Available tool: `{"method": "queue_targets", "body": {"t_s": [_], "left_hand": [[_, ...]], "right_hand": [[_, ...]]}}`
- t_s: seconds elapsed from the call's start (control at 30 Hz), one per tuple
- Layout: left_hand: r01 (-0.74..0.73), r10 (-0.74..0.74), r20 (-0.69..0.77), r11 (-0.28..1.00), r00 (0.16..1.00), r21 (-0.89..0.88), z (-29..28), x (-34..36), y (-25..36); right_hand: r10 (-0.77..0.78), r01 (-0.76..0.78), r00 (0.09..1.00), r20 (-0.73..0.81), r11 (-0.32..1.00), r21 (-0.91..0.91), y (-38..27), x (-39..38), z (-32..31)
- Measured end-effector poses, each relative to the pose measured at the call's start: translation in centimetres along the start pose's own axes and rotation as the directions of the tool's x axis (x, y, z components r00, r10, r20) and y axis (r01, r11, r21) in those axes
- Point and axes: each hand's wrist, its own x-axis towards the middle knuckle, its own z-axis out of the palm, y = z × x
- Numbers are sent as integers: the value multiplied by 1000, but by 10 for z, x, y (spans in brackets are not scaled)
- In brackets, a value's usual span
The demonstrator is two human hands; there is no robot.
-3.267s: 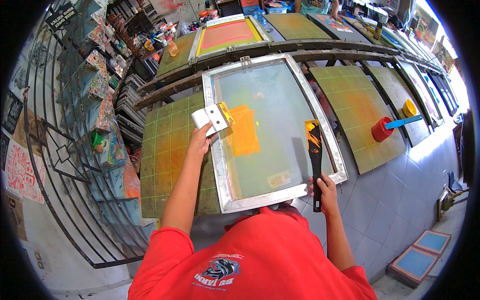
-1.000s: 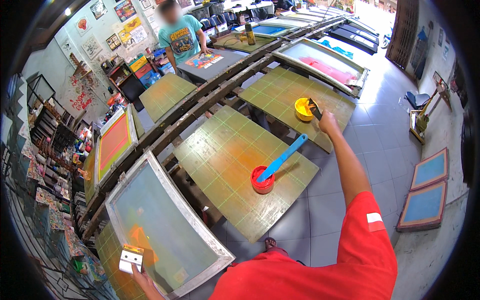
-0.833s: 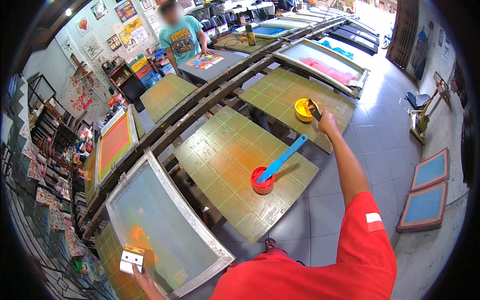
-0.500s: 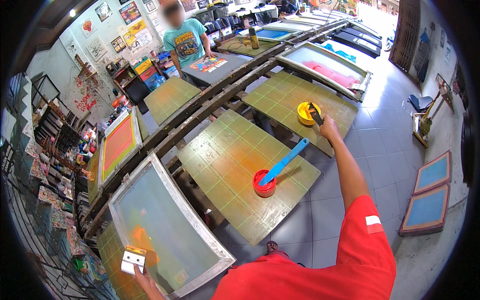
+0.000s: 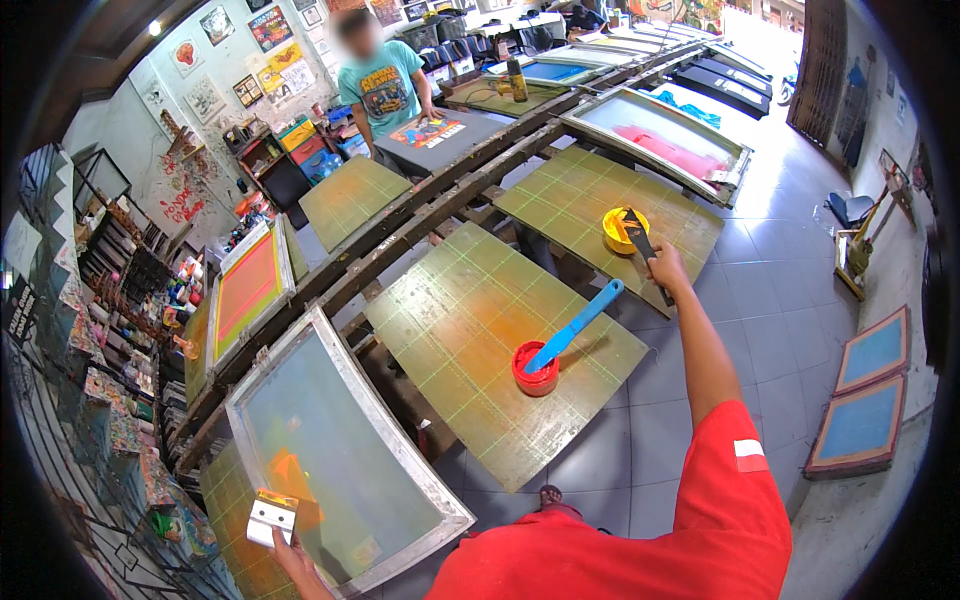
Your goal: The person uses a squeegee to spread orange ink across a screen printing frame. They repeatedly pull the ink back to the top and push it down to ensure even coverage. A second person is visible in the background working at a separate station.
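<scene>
My right hand (image 5: pixel 668 268) reaches far forward, fingers closed round the dark handle of a black spatula (image 5: pixel 638 238). Its blade end is at the mouth of a yellow ink tub (image 5: pixel 614 240), which stands on a greenish printing board. At the lower left, my left hand (image 5: pixel 291 564) grips a squeegee (image 5: pixel 271 518) with a white holder and an ink-stained edge. The squeegee is over the near left part of a framed printing screen (image 5: pixel 232 408), whose mesh bears an orange-yellow patch. My left fingers are partly hidden behind the squeegee.
A red ink tub (image 5: pixel 536 386) with a blue spatula (image 5: pixel 578 326) leaning in it stands on the middle board (image 5: pixel 450 300). Beyond the rails (image 5: pixel 400 228), a person (image 5: pixel 385 90) bends over a printed grey shirt (image 5: pixel 445 150). Another screen (image 5: pixel 742 185) with pink ink lies farther off.
The black spatula has turned at the yellow tub, and more of its length shows, with its handle end below my right hand. The whole view has shifted slightly. My left hand still holds the squeegee.
</scene>
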Motion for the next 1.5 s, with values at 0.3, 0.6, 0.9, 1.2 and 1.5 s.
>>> {"method": "queue_targets", "body": {"t_s": [0.3, 0.6, 0.9, 1.2, 1.5], "left_hand": [[22, -22, 22, 1000, 1000, 22, 0, -3, 5], [36, -36, 100, 999, 994, -3, 17, 11, -9], [57, -45, 145, 995, 988, -81, 2, 0, -7], [29, -29, -2, 998, 1000, 58, 7, -3, 7], [-15, 14, 22, 1000, 1000, 26, -29, 14, 8]], "right_hand": [[15, -38, 996, 85, 957, 286, 20, -11, 0], [-16, -41, 995, 99, 838, 544, 29, -37, -40], [-105, 116, 993, -53, 955, 275, -38, -111, -96], [-456, 397, 875, 160, 867, 301, -89, -231, -118], [-404, 202, 581, 707, 913, 356, -176, -407, 99]]}}
